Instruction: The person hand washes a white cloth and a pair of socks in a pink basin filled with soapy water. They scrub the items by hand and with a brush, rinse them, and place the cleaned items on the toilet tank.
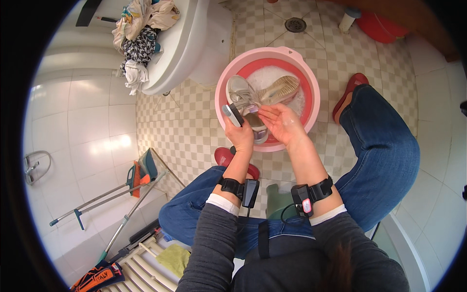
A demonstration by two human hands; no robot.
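A scrub brush [235, 116] with a white and grey handle and dark bristles is gripped in my left hand [240, 135], over the near left of a pink plastic basin [314, 84]. My right hand [284, 123] is turned palm up with its fingers extended and some foam on the palm. Its fingertips are beside the laces and tongue of a pale lace-up shoe [238, 87]; whether they touch is unclear. That shoe sits upright in the basin, partly hidden by my hands and the brush. Behind it a second shoe [280, 90] shows its ridged tan sole amid white suds [271, 73].
A white washbasin [175, 69] with crumpled clothes [140, 43] on its rim stands at upper left. A floor drain [295, 25] lies beyond the pink basin. Brooms and a dustpan [147, 164] lean at left. A red bucket [379, 27] stands at upper right. My knees flank the basin.
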